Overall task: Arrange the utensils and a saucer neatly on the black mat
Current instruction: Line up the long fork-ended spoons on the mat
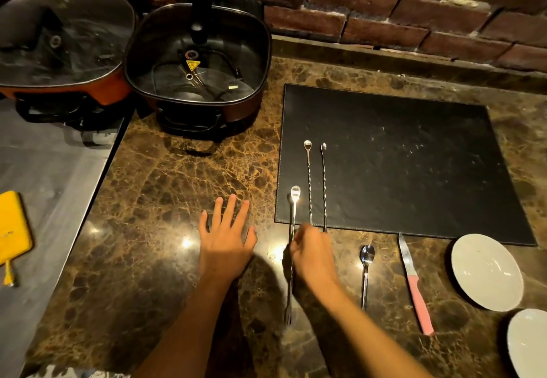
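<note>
A black mat [393,158] lies on the marble counter. Two long twisted bar spoons [309,182] [324,188] rest on its left part, bowls pointing away, their handles reaching my right hand [312,256]. That hand is closed around the handles near the mat's front edge. A third long spoon with a forked end [293,229] crosses the mat's front left corner and passes under the same hand. My left hand [226,235] lies flat and open on the counter, left of the mat. In front of the mat lie a short spoon [366,271], a pink-handled knife [413,283] and a white saucer [487,272].
A second white saucer [529,345] sits at the lower right edge. Two electric pans [198,61] [62,43] stand at the back left against the brick wall. A yellow object [13,229] lies on the grey surface to the far left.
</note>
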